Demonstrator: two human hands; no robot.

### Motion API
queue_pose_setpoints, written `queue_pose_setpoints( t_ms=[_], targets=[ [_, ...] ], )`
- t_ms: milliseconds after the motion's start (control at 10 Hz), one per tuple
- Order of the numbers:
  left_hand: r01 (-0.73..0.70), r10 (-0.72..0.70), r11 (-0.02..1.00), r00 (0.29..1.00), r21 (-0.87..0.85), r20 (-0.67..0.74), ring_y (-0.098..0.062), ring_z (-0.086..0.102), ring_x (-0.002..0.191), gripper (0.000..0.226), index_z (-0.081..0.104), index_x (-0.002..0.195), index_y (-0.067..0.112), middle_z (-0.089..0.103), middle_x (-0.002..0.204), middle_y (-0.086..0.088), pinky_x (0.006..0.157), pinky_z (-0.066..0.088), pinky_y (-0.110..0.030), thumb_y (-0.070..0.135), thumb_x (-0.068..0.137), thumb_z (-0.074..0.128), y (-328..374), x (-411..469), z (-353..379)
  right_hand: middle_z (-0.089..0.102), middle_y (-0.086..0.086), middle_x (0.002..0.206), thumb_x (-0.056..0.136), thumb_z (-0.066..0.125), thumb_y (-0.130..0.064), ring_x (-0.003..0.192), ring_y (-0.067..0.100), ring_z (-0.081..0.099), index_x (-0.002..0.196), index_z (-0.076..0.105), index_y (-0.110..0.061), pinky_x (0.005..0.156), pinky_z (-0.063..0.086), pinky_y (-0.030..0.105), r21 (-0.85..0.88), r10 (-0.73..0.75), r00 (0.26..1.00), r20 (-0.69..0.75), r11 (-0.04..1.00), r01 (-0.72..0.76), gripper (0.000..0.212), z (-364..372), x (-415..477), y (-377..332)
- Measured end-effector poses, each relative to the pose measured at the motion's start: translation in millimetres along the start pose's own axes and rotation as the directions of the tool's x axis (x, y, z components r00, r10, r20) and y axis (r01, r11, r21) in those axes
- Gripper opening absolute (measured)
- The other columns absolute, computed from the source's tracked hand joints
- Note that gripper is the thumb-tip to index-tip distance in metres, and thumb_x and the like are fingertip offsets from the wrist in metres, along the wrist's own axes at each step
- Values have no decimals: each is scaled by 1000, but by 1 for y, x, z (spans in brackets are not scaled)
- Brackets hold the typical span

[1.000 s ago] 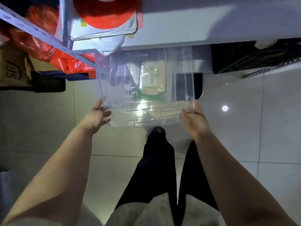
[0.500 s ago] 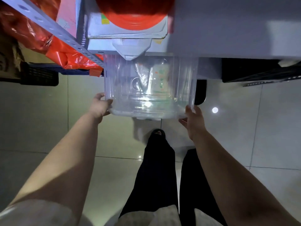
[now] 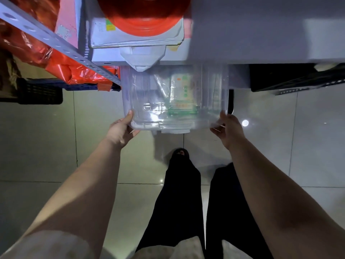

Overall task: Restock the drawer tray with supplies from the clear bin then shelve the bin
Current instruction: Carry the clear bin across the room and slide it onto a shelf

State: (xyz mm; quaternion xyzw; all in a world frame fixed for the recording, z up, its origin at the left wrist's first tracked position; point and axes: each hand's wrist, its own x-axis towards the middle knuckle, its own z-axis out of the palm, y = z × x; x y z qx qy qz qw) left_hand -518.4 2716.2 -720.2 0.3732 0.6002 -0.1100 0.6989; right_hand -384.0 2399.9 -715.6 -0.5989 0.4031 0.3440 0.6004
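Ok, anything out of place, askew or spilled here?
Nothing spilled or damaged. The left hand and right hand grip the clear bin, partly under the shelf. Minor: a white flap juts past the shelf edge just above the bin, and a crumpled red bag bulges past the perforated upright.

Left hand point(image 3: 121, 132), right hand point(image 3: 229, 130) grip clear bin point(image 3: 149, 101).

A red roll point(image 3: 143, 21) sits on stacked boxes point(image 3: 138, 40) beside crumpled red plastic point(image 3: 61, 66).

Clear bin point(image 3: 149, 101) partway under shelf; green packet point(image 3: 183, 98) inside
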Motion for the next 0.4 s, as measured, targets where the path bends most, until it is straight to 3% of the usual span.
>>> queue_pose_setpoints(
  t_ms=[100, 200, 300, 400],
  targets=[
    [-1, 1, 1000, 1000, -13, -26, -9, 70, 82, 23, 65, 88, 21, 75, 80, 5, 69, 54, -31, 40, 78, 73, 16, 6, 7, 57, 11, 85, 92, 60, -26, 80, 26, 61, 82, 54, -9, 83, 56, 43, 36, 5, 1000, 24, 999, -5, 20, 13, 2, -8],
    [-9, 9, 1000, 998, -7, -57, -12, 69, 81, 28, 63, 89, 18, 75, 77, 4, 69, 54, -32, 41, 78, 74, 32, 9, 12, 61, 9, 84, 92, 60, -32, 78, 22, 62, 85, 57, -7, 79, 58, 39, -42, -23, 1000, -6, 999, 22, 26, 25, 0, -13],
    [-64, 93, 979, 985, 192, -148, -21, 64, 88, 43, 55, 99, 16, 69, 90, -1, 73, 56, -36, 47, 76, 74, 37, 1, 16, 57, 8, 84, 92, 58, -40, 65, 15, 53, 96, 56, -12, 64, 50, 30, -266, -134, 989, -60, 957, 114, 28, 29, -8, -15],
    [-274, 528, 653, 833, 706, -165, -28, 53, 104, 59, 45, 125, 26, 52, 117, -8, 93, 42, -34, 38, 77, 75, 35, -30, 24, 53, 7, 127, 85, 67, -35, 110, 22, 52, 137, 42, -24, 94, 45, 38, -580, -394, 916, -71, 763, 283, 59, 29, -28, -19]
  ],
)
